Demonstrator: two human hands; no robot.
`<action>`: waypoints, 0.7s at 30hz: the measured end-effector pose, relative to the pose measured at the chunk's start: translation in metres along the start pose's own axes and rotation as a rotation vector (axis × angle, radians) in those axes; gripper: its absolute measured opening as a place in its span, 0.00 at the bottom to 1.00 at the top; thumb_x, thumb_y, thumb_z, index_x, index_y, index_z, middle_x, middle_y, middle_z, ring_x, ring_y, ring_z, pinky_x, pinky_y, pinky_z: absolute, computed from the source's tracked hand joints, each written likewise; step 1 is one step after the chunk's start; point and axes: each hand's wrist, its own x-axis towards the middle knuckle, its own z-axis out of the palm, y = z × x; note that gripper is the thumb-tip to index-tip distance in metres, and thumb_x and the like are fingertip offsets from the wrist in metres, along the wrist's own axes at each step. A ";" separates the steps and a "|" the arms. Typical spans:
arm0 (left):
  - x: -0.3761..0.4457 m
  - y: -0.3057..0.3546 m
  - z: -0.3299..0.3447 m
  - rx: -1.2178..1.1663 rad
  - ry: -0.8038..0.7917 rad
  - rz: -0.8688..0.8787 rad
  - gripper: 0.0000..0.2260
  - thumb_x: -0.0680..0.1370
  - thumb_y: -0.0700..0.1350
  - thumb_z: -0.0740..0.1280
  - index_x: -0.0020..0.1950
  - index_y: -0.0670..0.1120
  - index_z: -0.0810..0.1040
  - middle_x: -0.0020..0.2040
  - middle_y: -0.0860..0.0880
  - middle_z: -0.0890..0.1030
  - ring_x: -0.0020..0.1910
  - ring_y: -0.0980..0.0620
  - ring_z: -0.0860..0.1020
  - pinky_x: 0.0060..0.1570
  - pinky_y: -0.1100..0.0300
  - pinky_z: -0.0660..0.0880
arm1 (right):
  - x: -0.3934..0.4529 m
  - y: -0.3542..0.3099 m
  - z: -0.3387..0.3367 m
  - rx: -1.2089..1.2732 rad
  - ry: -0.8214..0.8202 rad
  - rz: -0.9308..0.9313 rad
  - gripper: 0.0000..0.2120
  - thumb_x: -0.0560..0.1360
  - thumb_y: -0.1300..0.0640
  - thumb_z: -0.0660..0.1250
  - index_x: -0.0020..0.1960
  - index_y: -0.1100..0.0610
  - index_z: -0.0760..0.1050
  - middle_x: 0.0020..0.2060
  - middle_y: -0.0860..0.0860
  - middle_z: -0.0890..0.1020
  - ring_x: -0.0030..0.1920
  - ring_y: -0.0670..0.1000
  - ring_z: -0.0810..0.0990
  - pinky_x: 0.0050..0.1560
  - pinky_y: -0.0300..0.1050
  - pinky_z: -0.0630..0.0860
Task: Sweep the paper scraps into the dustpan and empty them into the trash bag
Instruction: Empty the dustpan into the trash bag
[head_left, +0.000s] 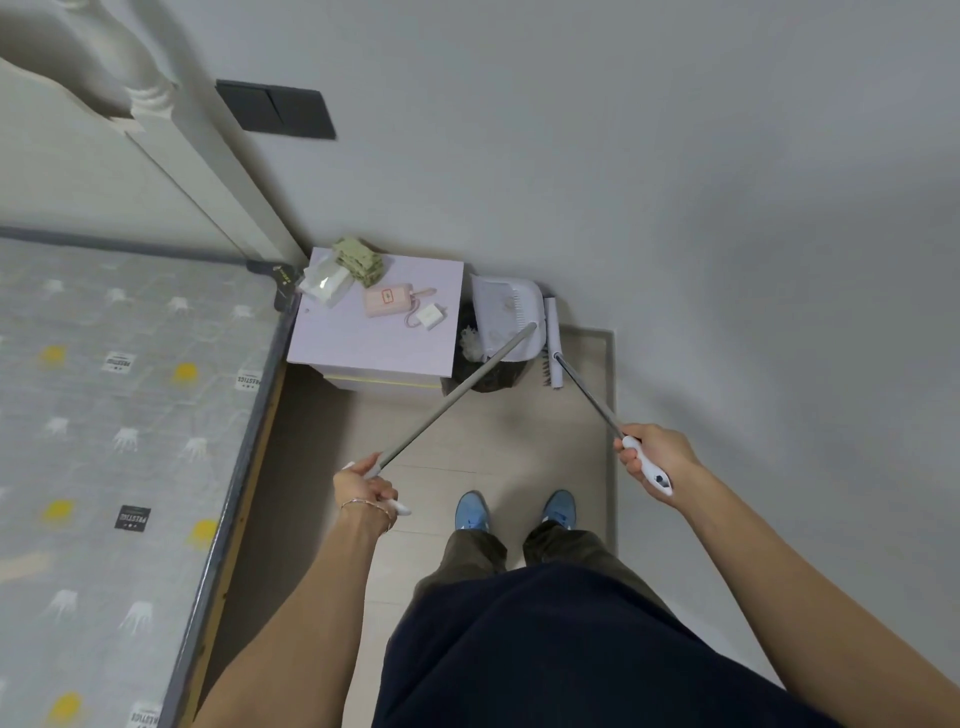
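Observation:
My left hand (366, 488) grips the end of the long grey dustpan handle (457, 395). The white dustpan (506, 317) is tipped over the black trash bag (488, 371) in the corner beside the nightstand. White paper scraps (471, 340) show inside the bag's mouth, and a few specks cling inside the pan. My right hand (649, 460) holds the white grip of the broom handle (589, 392). The broom head (551, 345) stands just right of the bag, against the wall.
A lilac nightstand (363, 343) left of the bag carries a pink power bank (389, 300), a white charger (430, 316) and tissue packs (358, 260). A bed (114, 415) fills the left side. The wall (727, 208) closes the right. My blue shoes (519, 512) stand on beige tiles.

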 end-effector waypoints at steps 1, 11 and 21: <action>0.004 0.000 -0.002 0.011 -0.001 0.021 0.10 0.78 0.43 0.58 0.48 0.45 0.79 0.20 0.53 0.61 0.16 0.57 0.57 0.39 0.69 0.69 | 0.000 0.000 0.000 -0.012 0.001 -0.003 0.07 0.80 0.62 0.59 0.52 0.66 0.73 0.31 0.56 0.72 0.16 0.44 0.68 0.17 0.33 0.65; 0.013 0.002 -0.008 -0.153 -0.042 -0.122 0.06 0.75 0.38 0.61 0.39 0.44 0.76 0.19 0.53 0.58 0.14 0.57 0.56 0.19 0.70 0.53 | -0.002 0.005 0.004 -0.023 -0.014 0.003 0.07 0.80 0.61 0.60 0.52 0.65 0.72 0.29 0.55 0.73 0.16 0.44 0.68 0.18 0.33 0.65; 0.019 -0.009 -0.007 -0.230 -0.049 -0.213 0.03 0.74 0.38 0.63 0.43 0.44 0.76 0.18 0.52 0.57 0.14 0.56 0.57 0.19 0.71 0.56 | 0.000 0.010 0.003 -0.039 0.012 0.018 0.10 0.80 0.59 0.61 0.53 0.66 0.74 0.31 0.56 0.74 0.17 0.45 0.70 0.19 0.33 0.68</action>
